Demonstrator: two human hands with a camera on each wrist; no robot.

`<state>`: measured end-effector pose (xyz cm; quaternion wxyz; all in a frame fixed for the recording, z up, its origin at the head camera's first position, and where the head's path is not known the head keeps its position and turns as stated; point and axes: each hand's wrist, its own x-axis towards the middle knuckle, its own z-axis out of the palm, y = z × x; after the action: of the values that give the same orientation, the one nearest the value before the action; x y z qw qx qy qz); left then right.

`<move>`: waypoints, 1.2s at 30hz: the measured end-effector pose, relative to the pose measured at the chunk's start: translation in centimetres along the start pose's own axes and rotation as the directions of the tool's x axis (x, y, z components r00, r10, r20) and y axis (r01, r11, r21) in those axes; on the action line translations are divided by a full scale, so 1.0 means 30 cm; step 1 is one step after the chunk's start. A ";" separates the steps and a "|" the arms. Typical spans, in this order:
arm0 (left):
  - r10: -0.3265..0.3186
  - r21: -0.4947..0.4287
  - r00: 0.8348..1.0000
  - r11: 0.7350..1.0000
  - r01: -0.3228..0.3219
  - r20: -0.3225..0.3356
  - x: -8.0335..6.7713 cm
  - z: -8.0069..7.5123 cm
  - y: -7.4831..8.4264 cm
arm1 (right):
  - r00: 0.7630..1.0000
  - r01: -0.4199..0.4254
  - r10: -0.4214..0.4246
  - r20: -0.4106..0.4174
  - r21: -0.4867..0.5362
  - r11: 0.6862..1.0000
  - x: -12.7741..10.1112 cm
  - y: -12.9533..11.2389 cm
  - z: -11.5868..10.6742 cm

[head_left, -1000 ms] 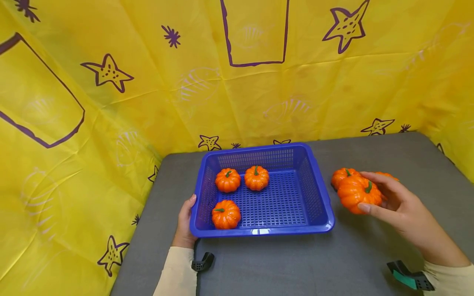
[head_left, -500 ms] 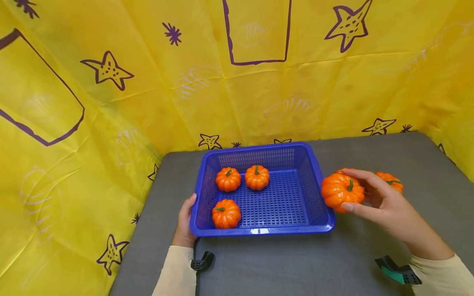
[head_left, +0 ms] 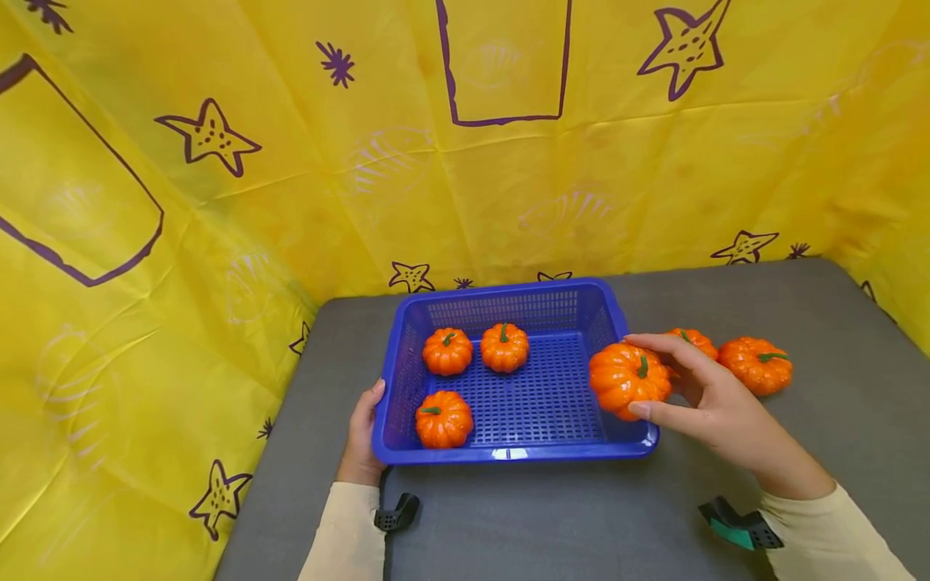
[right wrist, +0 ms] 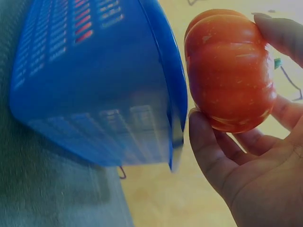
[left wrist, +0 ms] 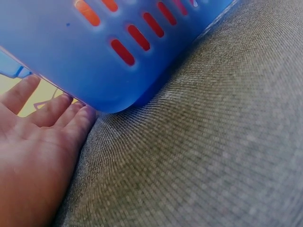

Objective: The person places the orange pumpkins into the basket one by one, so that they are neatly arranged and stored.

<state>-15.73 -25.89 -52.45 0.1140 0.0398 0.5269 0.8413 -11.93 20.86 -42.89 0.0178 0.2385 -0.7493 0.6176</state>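
Note:
A blue perforated basket [head_left: 625, 331] [left wrist: 94, 52] [right wrist: 94, 85] sits on the grey table and holds three small orange pumpkins [head_left: 446, 353] [head_left: 504, 348] [head_left: 443, 420]. My right hand [head_left: 697, 395] [right wrist: 246, 165] grips a fourth pumpkin [head_left: 628, 379] [right wrist: 229, 71] by its sides, in the air over the basket's right rim. My left hand [head_left: 361, 436] [left wrist: 33, 142] rests with straight fingers against the basket's left front corner. Two more pumpkins [head_left: 693, 343] [head_left: 756, 365] lie on the table to the right of the basket.
A yellow cloth with purple stars [head_left: 465, 145] hangs behind and to the left of the grey table [head_left: 567, 524]. Bare table surface lies in front of the basket and at the far right.
My right hand has carried the pumpkin leftward from beside the other two on the table to over the basket's right rim. The left hand has stayed in place.

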 end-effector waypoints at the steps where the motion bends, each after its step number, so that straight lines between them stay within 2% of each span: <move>1: -0.001 0.002 1.000 1.000 0.001 -0.003 0.000 -0.001 0.000 | 1.000 0.008 -0.008 0.008 -0.008 1.000 0.005 -0.002 0.007; 6: 0.003 0.006 1.000 1.000 -0.003 -0.010 -0.001 -0.004 0.001 | 0.998 0.036 -0.035 0.057 -0.017 0.999 0.036 -0.008 0.041; 13: -0.004 0.011 1.000 1.000 0.004 -0.023 -0.005 -0.002 0.000 | 0.994 0.011 -0.005 0.113 -0.055 0.998 0.072 -0.005 0.083; 16: -0.002 0.018 1.000 1.000 0.003 -0.023 -0.006 0.000 0.001 | 0.992 -0.006 0.011 0.129 -0.042 0.999 0.084 -0.001 0.102; 27: 0.024 0.003 1.000 1.000 -0.024 0.017 0.002 0.005 0.001 | 0.984 0.003 0.004 0.176 -0.035 0.999 0.139 -0.001 0.174; 36: 0.016 0.009 1.000 1.000 -0.016 -0.003 -0.001 0.000 -0.001 | 0.978 0.014 0.011 0.206 -0.123 0.992 0.176 0.010 0.234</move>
<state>-15.69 -25.88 -52.46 0.1062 0.0431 0.5306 0.8398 -14.85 12.57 -43.14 -0.0449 0.3003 -0.7836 0.5419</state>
